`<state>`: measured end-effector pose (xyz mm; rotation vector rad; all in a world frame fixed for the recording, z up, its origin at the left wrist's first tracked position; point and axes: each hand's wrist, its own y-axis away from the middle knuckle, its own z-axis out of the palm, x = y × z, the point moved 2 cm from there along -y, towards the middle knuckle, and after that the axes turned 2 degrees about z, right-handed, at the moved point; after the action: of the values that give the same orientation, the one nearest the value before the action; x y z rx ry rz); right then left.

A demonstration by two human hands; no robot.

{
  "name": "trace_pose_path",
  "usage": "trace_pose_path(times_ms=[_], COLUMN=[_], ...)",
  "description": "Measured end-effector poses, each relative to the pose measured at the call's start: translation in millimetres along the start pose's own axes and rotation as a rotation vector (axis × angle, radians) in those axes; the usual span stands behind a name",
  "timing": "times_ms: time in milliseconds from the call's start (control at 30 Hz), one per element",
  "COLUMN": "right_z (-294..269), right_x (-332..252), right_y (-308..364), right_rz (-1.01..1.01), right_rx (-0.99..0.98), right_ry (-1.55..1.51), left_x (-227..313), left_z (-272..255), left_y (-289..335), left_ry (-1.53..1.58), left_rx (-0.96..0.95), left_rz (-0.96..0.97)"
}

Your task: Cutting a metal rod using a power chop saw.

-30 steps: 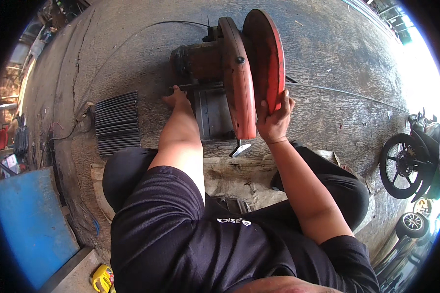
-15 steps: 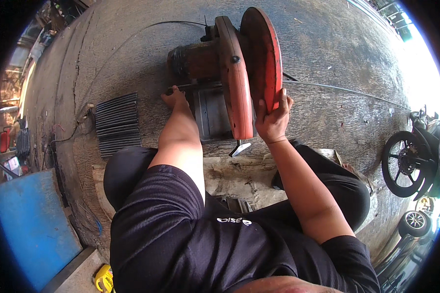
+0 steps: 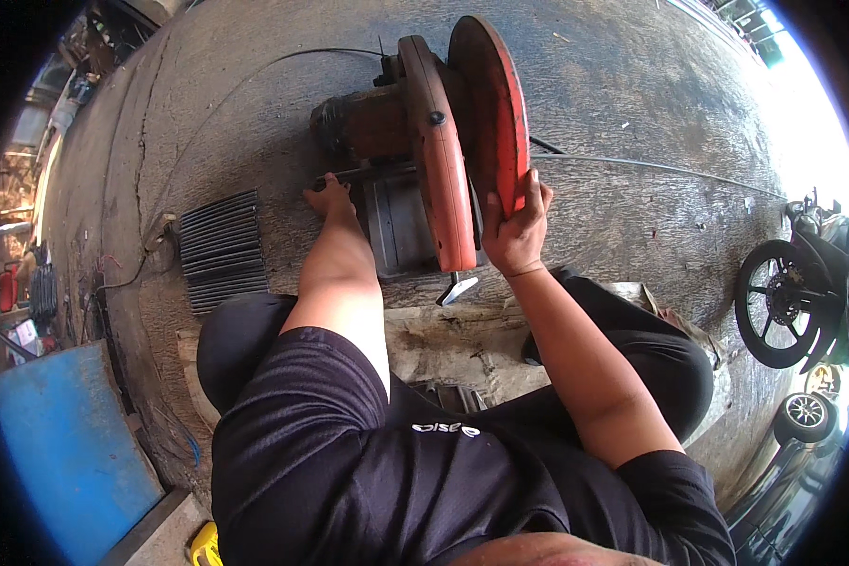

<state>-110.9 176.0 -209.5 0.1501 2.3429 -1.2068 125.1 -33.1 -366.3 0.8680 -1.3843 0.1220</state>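
Note:
A cut-off saw [image 3: 434,151] with a worn orange-red handle and motor stands on the floor before me. My left hand [image 3: 332,196] is closed round the end of a thin metal rod [image 3: 632,162], left of the saw's grey base [image 3: 396,226]. The rod runs under the saw head and far out to the right. With thumb and fingers on either side, my right hand [image 3: 519,231] grips the lower edge of the round red blade guard [image 3: 509,123]. The guard hides the cutting disc.
Several cut dark rods [image 3: 222,250] lie in a neat row at the left. A cable [image 3: 255,80] curves behind the saw. A blue panel [image 3: 71,424] is at lower left, a yellow tool [image 3: 206,545] below it. A motorcycle [image 3: 788,302] stands at right.
The view has shifted slightly, moving the saw a little left in the picture. Both hands keep their places on the rod and the guard.

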Motion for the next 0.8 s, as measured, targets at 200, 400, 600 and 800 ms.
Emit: trace_pose_path(times_ms=[200,400,600,800], right_z=[2,1,0,0], right_x=[-1,-1,-1,-1], right_y=[1,1,-1,-2], right_rz=[0.007,0.031,0.007,0.008], right_rx=[-0.010,-0.028,0.012,0.003], right_ry=[-0.032,-0.038,0.001,0.008], left_x=[3,-8,-12,-16], left_z=[0,4,10,14], left_y=[6,-3,-4,-3], left_ry=[0.019,0.041,0.058,0.112], left_rx=[-0.001,-0.014,-0.038,0.039], left_rz=[-0.003,0.004,-0.005,-0.061])
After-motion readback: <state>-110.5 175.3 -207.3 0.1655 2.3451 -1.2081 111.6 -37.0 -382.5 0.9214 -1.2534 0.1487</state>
